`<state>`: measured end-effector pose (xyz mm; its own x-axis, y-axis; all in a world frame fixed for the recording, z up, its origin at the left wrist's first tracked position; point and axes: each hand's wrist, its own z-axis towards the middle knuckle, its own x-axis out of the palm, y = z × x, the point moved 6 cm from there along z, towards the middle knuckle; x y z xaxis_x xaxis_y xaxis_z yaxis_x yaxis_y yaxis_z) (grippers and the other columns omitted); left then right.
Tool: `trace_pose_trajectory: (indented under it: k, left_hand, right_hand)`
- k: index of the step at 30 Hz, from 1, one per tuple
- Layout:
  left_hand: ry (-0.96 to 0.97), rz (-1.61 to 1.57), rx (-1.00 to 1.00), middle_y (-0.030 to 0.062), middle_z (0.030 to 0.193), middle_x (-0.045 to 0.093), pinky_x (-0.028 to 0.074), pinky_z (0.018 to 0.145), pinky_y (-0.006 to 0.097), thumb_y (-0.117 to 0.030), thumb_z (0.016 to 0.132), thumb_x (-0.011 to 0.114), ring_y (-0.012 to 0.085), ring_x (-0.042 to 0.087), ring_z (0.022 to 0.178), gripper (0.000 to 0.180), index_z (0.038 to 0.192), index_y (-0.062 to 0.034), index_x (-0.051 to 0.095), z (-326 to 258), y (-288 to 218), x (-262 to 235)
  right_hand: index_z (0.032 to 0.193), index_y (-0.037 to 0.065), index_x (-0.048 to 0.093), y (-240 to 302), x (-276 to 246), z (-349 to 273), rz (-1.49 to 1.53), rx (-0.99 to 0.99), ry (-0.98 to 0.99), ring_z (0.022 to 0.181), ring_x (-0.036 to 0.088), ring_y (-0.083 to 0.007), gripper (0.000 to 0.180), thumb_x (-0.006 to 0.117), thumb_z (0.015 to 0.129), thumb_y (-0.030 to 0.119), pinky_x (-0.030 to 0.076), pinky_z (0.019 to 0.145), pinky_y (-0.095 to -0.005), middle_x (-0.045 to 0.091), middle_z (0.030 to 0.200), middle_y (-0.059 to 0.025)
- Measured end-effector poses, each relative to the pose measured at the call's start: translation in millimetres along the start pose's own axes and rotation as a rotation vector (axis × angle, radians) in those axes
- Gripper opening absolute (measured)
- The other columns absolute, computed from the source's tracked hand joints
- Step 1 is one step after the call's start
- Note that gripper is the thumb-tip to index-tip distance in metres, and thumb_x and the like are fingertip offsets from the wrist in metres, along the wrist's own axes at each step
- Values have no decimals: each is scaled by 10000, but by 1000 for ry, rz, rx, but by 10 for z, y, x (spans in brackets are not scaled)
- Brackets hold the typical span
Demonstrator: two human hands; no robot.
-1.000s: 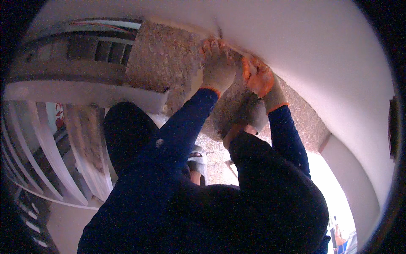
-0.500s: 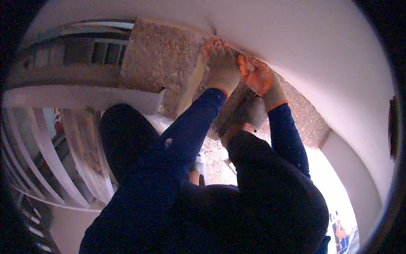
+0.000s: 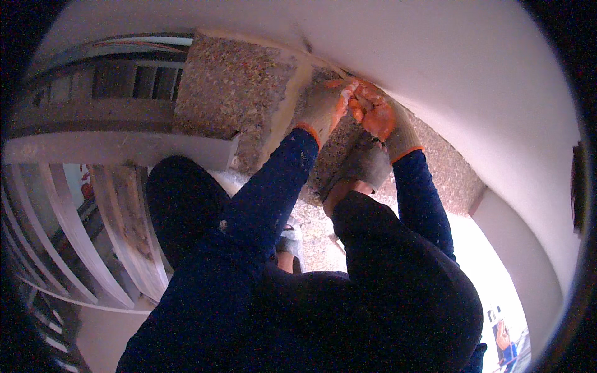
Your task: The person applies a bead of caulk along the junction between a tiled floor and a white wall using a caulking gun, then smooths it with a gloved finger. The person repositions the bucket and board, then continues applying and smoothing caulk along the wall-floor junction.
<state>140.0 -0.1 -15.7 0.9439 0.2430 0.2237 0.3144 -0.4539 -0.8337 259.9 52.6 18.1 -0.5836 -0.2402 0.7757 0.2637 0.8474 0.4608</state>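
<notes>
Both hands wear pale knit gloves with orange-coated palms. My left hand (image 3: 329, 105) is turned toward my right hand (image 3: 379, 115), its fingers drawn together and touching the right glove's fingers. The right hand has its orange palm side turned up and its fingers curled over. Whatever lies between them, if anything, is too small to make out. Both hands are close to the foot of the white wall (image 3: 429, 56), above a speckled stone step (image 3: 242, 78). A tan strip of filler or dust (image 3: 289, 102) crosses the step left of my left hand.
A pale railing with slats (image 3: 81, 230) curves along the left side. My shod foot (image 3: 357, 165) stands on the step just below my hands, my other foot (image 3: 290, 239) lower down. A gap in the floor edge at upper left shows a lower level with dark panels (image 3: 155, 81).
My left hand has left the wall's foot, where its fingers were spread, and come back and rightward to meet my right hand. The right hand has barely moved.
</notes>
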Motion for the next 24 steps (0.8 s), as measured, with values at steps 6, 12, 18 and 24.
trace_pose_trajectory:
  k: [6,12,18,24]
  left_hand:
    - [65,-200,-175,-4,1043,699,531,755,297,-480,999,576,129,674,908,366,1154,-162,670,9,-110,66]
    - [21,18,-128,5,968,707,544,682,295,-421,1034,536,137,676,785,343,1144,-133,686,-32,-359,-50]
    - [-172,44,19,25,1056,702,574,684,309,-338,1057,502,169,682,828,321,1173,-91,671,24,-291,-168]
    - [-219,213,-40,86,985,715,568,701,389,-328,1037,517,241,687,831,298,1083,-87,685,103,-358,-162]
  right_hand:
    - [1407,26,525,175,160,-109,-830,-80,-313,992,703,-212,507,613,1025,347,559,812,-321,697,1204,-101]
    - [1415,12,525,197,397,-146,-690,21,-416,895,726,-198,567,643,1007,388,588,734,-307,723,1153,-104]
    - [1354,46,573,139,72,-212,-743,65,-588,798,694,-159,483,658,996,357,578,630,-267,718,1083,-84]
    - [1360,53,511,-114,-257,-21,-201,-119,-269,946,660,-184,436,630,1014,290,578,795,-323,661,1109,-99]
